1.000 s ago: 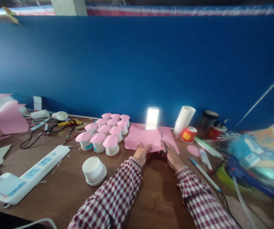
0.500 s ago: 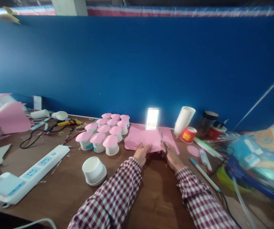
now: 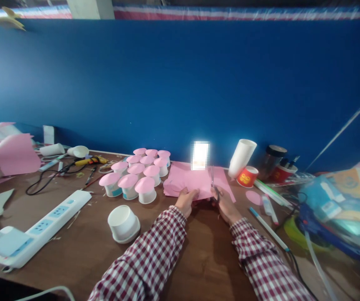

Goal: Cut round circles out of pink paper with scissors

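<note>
My left hand pinches the near edge of a pink paper sheet between thumb and fingers. In my right hand is a pair of scissors, its blades pointing away from me over the pink paper. My fingers partly cover the scissors' handles. Left of the paper stand several white paper cups upside down, topped with pink paper discs. A loose pink disc lies to the right of my right hand.
A stack of white cups leans behind a red cup. Upturned cups stand near my left sleeve. Left lies a power strip. At the right are a marker, a blue glue gun and a plastic bag. A blue wall rises behind.
</note>
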Demonstrator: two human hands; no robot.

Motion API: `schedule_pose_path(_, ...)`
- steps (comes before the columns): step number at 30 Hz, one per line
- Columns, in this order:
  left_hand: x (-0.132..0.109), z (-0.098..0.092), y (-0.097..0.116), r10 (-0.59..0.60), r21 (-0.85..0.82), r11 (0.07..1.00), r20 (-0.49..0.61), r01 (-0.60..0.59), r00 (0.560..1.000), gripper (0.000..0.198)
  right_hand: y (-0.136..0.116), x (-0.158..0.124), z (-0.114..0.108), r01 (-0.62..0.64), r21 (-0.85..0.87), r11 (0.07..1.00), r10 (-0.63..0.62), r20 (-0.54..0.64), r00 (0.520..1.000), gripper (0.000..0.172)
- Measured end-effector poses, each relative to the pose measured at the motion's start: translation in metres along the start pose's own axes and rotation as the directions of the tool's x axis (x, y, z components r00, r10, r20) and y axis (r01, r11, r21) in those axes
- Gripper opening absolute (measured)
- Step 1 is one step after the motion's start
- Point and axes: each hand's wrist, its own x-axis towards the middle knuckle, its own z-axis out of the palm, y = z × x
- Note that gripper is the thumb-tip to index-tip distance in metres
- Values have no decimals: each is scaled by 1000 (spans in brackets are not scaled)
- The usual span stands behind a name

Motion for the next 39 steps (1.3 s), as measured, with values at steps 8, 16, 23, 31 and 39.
schedule_pose_path(8, 0, 0, 0, -2, 1, 1000, -10, 2, 1000, 17, 6, 1, -2, 19, -13, 1000, -18, 11, 1000, 42)
schedule_pose_path(16, -1, 0, 1, -3, -3, 1000, 3, 3, 1000, 17, 3, 1, -1, 15, 2, 1000, -15, -2, 1000, 42)
schedule_pose_path(23, 0, 0, 1, -4, 16, 1000, 27, 3, 1000, 18, 10, 3, -3, 24, -18, 1000, -24, 3, 1000, 42)
schedule_pose_path(31, 0, 0, 1, 5, 11, 1000, 16, -5, 1000, 16, 9, 3, -3, 22, 4, 1000, -22, 15, 1000, 37)
schedule_pose_path(39, -1, 1, 2, -5, -7, 1000, 15, 5, 1000, 17, 10, 3, -3, 29, 16, 999, -29, 12, 999, 36)
